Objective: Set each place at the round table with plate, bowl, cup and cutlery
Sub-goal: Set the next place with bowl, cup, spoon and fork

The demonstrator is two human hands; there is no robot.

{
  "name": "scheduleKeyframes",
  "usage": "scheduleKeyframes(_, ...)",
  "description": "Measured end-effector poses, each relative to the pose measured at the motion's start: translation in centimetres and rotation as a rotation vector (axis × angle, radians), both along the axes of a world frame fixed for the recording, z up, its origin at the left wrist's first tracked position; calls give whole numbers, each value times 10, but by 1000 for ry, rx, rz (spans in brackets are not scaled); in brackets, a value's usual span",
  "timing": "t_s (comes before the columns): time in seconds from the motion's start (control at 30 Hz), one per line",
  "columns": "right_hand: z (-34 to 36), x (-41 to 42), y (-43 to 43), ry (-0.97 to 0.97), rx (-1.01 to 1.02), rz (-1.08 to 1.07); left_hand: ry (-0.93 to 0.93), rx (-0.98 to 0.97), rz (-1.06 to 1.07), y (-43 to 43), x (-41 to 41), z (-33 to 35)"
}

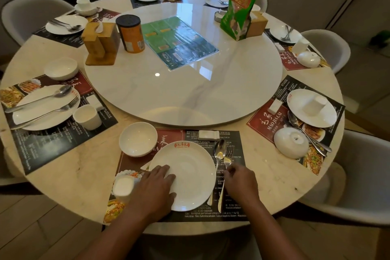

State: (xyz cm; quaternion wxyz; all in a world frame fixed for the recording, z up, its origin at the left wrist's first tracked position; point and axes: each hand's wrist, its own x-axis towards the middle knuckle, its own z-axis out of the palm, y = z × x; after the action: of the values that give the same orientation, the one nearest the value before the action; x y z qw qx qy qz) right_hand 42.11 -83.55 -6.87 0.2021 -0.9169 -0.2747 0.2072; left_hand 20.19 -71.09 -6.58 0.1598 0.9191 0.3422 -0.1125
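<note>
At the near place a white plate (pixel 190 173) lies on a dark placemat (pixel 230 215). My left hand (pixel 155 188) rests flat on the plate's left rim, thumb under its near edge. My right hand (pixel 240 183) pinches the fork (pixel 224 177), which lies right of the plate beside a spoon (pixel 217 156). An upright bowl (pixel 138 141) stands at the plate's upper left. A white cup (pixel 123 188) sits to the left of my left hand. A small white rest (pixel 209 134) lies above the plate.
A lazy Susan (pixel 183 91) fills the middle, carrying a menu (pixel 179 42), a wooden tissue holder (pixel 101 44), an orange tin (pixel 130 34) and a green standing card (pixel 239 6). Other set places ring the table; the right one (pixel 312 110) has its cup and bowl upside down. Chairs surround it.
</note>
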Motion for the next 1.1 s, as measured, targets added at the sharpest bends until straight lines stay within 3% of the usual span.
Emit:
scheduleKeyframes(0.57, 5, 12, 48, 98, -187, -86, -174, -4, 41, -1, 30, 16)
scheduleKeyframes(0.8, 2, 20, 47, 218, -131, -83, -186, -34, 45, -2, 37, 12)
scheduleKeyframes(1.1, 23, 56, 20, 419, 90, -154, -357, -27, 38, -24, 95, 19)
